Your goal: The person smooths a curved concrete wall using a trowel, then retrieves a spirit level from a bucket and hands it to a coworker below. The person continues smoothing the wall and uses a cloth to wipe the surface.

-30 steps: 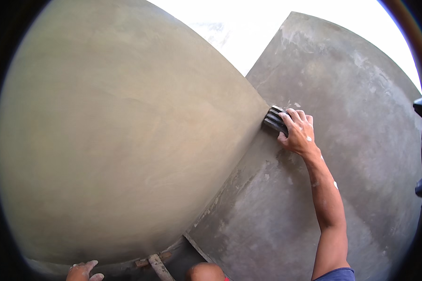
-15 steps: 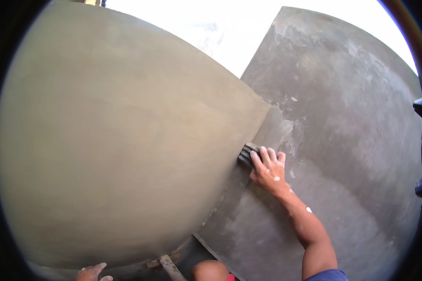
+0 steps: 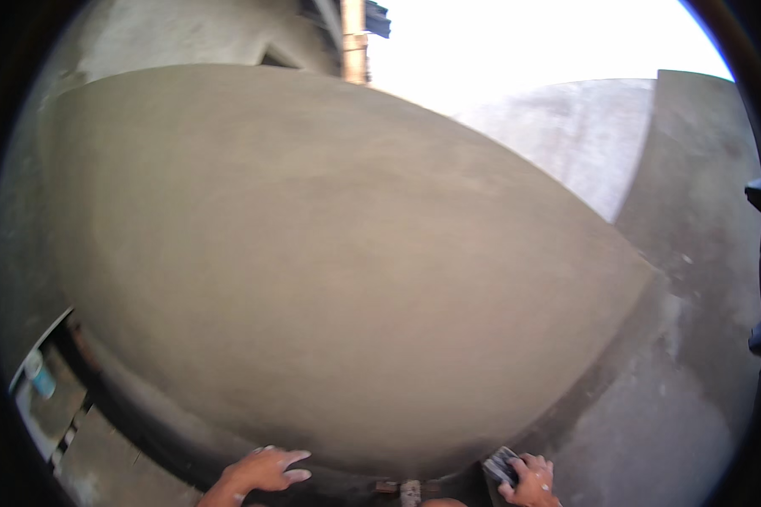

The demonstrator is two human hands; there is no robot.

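Note:
At the lower edge, my left hand (image 3: 262, 470) is open, thumb and index finger apart, nothing in it, near the bottom rim of a large curved beige plaster surface (image 3: 338, 253). Whether it touches that rim I cannot tell. My right hand (image 3: 533, 480) grips a small dark grey block (image 3: 499, 461) with white dust on it, low by the seam between the beige surface and a mottled grey one (image 3: 685, 397). My fingertips have pale powder on them.
A wooden piece (image 3: 410, 494) sits between my hands below the rim, beside part of my bent limb. At lower left are concrete slabs (image 3: 110, 452), a dark gap and a light blue cylindrical container (image 3: 41, 376). A wooden post (image 3: 353, 42) and pale plaster (image 3: 566, 135) stand behind.
My view has swung left and widened. My right hand moved down along the seam with the block to the lower edge. My left hand shows more fully, still open.

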